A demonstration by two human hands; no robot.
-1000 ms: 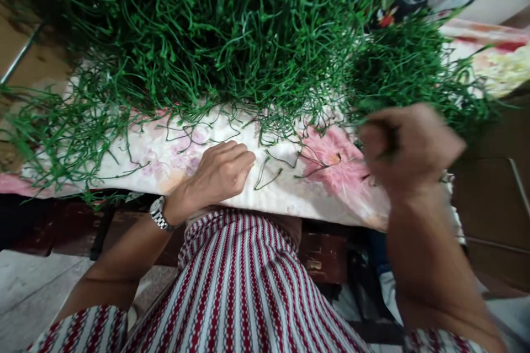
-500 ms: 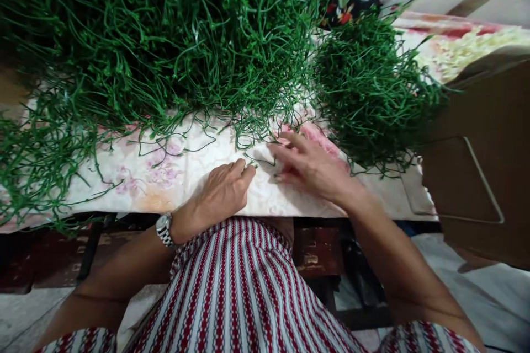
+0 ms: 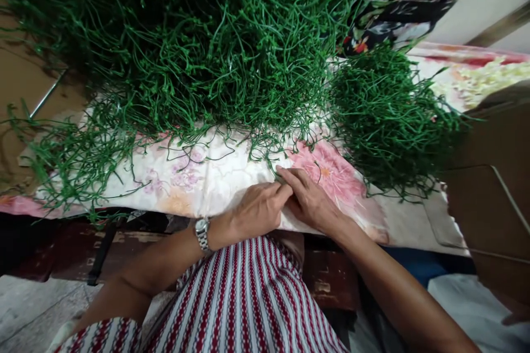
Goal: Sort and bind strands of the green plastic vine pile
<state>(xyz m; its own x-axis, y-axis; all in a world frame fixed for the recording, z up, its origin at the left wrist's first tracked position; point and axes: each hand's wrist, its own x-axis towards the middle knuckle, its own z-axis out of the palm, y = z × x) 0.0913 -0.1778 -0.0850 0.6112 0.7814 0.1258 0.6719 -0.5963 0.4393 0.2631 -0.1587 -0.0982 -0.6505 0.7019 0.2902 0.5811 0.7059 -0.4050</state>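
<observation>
Just above the near edge of the cloth-covered worktop, the left hand [image 3: 263, 207] and the right hand [image 3: 314, 201] meet, their fingertips touching. The fingers of the left hand are curled inward; how tightly they close, and on what, is hidden from view. Those of the right hand lie close together and reach across the left fingertips, with a bit of green showing by them; I cannot tell whether they grip it.

Beyond the hands, a large heap of green stems [image 3: 207, 60] with small knobbed ends fills the far side, its stray strands trailing toward the fingers. To the right sits a smaller pile of green stems [image 3: 389, 116], and to the left a loose scatter of green stems [image 3: 83, 162] hangs partly over the edge. All three rest at least partly on a floral cloth [image 3: 232, 168], whose large pink bloom spreads just beside the right hand.

A metal-banded watch [image 3: 202, 233] circles the left wrist. At the right edge stands a brown cardboard box [image 3: 488, 187]; behind it lie pale yellow pieces [image 3: 492, 80].
</observation>
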